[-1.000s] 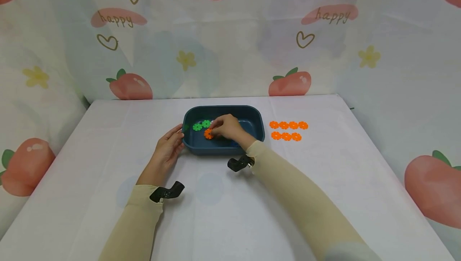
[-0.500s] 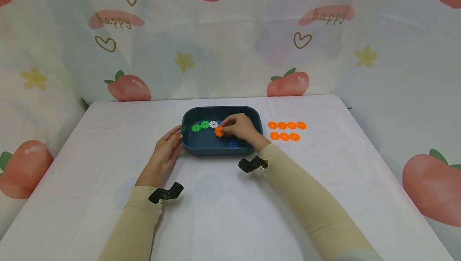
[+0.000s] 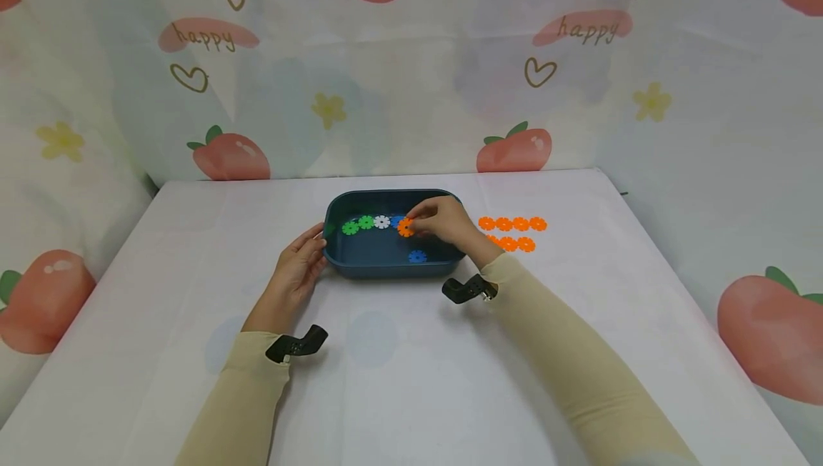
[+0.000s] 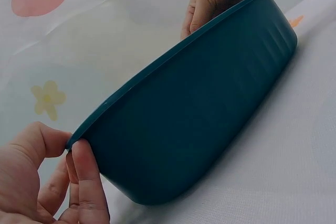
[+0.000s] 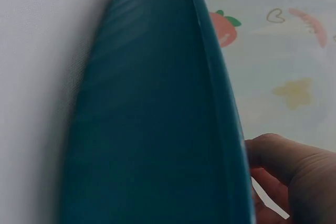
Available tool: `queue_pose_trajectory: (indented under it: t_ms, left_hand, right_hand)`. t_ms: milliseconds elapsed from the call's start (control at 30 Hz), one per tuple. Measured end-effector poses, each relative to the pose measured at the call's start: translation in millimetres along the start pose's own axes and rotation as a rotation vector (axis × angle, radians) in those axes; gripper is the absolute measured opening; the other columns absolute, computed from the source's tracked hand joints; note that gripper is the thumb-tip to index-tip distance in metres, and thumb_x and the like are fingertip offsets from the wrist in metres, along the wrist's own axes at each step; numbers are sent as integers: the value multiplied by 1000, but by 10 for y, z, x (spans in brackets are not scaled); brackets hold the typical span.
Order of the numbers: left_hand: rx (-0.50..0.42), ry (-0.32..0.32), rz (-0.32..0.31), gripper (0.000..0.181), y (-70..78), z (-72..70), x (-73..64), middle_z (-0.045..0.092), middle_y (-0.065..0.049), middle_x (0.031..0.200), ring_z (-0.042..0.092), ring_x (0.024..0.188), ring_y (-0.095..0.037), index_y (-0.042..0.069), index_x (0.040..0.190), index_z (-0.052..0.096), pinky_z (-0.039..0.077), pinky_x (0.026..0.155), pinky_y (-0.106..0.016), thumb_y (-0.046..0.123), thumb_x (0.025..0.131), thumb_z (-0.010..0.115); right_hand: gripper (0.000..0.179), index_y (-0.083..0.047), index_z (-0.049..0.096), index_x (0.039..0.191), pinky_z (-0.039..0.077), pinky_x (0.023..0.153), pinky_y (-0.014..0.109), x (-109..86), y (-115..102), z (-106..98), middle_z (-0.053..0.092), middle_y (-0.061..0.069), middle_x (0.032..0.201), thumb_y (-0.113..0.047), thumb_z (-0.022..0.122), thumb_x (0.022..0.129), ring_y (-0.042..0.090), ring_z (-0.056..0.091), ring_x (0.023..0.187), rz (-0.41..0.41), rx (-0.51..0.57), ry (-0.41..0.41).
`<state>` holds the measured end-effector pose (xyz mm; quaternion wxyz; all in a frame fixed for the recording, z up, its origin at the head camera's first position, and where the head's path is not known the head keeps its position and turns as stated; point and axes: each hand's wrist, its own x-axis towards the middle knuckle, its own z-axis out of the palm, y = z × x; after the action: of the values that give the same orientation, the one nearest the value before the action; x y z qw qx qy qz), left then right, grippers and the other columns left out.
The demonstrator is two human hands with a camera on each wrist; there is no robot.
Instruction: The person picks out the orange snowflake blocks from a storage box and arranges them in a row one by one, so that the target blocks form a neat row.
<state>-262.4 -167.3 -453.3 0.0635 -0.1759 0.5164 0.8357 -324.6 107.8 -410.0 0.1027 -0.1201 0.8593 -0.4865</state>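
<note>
A dark teal plastic tub stands on the table. My left hand pinches its left rim between thumb and fingers, seen closely in the left wrist view. Over the tub's right part my right hand pinches an orange flower-shaped disc. In the tub lie two green discs, a white disc and a blue disc partly behind the orange one. Another blue disc lies near the front wall. The right wrist view hides the fingertips behind the tub's wall.
Right of the tub, orange discs lie flat on the white-covered table in a back row and a front row. My right forearm partly covers the front row. A printed cloth backdrop rises behind the table.
My right hand has moved rightward across the tub, carrying the orange disc. The white and blue discs have come into view. My left hand stays on the rim.
</note>
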Motion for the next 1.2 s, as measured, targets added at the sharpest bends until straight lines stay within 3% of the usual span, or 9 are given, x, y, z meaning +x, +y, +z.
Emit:
queue_pose_trajectory:
  t_ms: [300, 700, 1200]
  left_hand:
    - [-2, -7, 1, 48, 2, 7, -3, 55, -2, 130, 61, 74, -2, 14, 144, 49, 51, 58, -12, 4, 98, 55]
    - [1, 7, -13, 47, 24, -17, -10, 51, -5, 140, 63, 80, -3, 14, 145, 49, 51, 65, -13, 7, 99, 54]
    - [15, 3, -17, 48, 18, -6, -8, 52, -4, 137, 62, 83, -3, 14, 145, 48, 51, 66, -13, 8, 99, 55]
  right_hand:
    - [23, 0, 72, 111, 58, 85, 39, -67, -23, -161, 71, 19, 106, -8, 71, 89, 27, 73, 88, 43, 40, -41]
    - [28, 1, 69, 117, 54, 93, 45, -154, -25, -369, 69, 20, 113, -8, 69, 91, 36, 69, 100, 81, 66, -79]
    - [30, -1, 68, 120, 55, 91, 37, -316, 24, -633, 68, 19, 117, -12, 69, 92, 32, 70, 102, 122, 11, -46]
